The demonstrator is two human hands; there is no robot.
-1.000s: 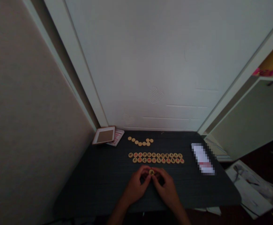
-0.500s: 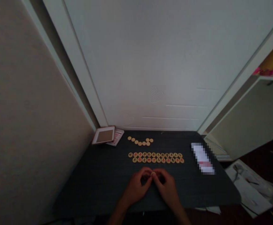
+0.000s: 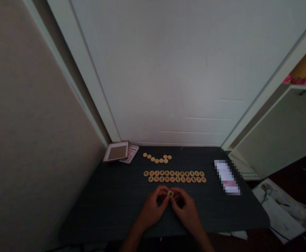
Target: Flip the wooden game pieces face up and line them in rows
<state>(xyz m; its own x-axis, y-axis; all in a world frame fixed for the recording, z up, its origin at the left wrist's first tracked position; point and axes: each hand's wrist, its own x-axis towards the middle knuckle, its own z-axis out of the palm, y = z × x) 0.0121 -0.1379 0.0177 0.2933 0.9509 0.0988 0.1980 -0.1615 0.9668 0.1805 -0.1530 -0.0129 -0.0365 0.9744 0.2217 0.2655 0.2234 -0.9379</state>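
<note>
Between the fingertips of both hands is a round wooden xiangqi piece [image 3: 170, 193], its marked face toward me. My left hand [image 3: 154, 206] pinches it from the left, and my right hand [image 3: 185, 207] grips its right side. Just beyond the fingers, several xiangqi pieces with red or black characters form two rows, a far row [image 3: 177, 173] and a near row [image 3: 177, 179]. Farther back, several pale pieces showing blank faces lie in a loose curve [image 3: 156, 161].
The dark table [image 3: 102, 210] stands against a white panel [image 3: 174, 70]. Framed flat items [image 3: 117, 152] lie at its back left corner. A pixelated pale object [image 3: 226, 177] rests at the right. On the floor at right is a white box [image 3: 284, 210].
The piece between my fingers has been turned, so its marked face now shows where the thumbs mostly covered it before. My hands stay in nearly the same place.
</note>
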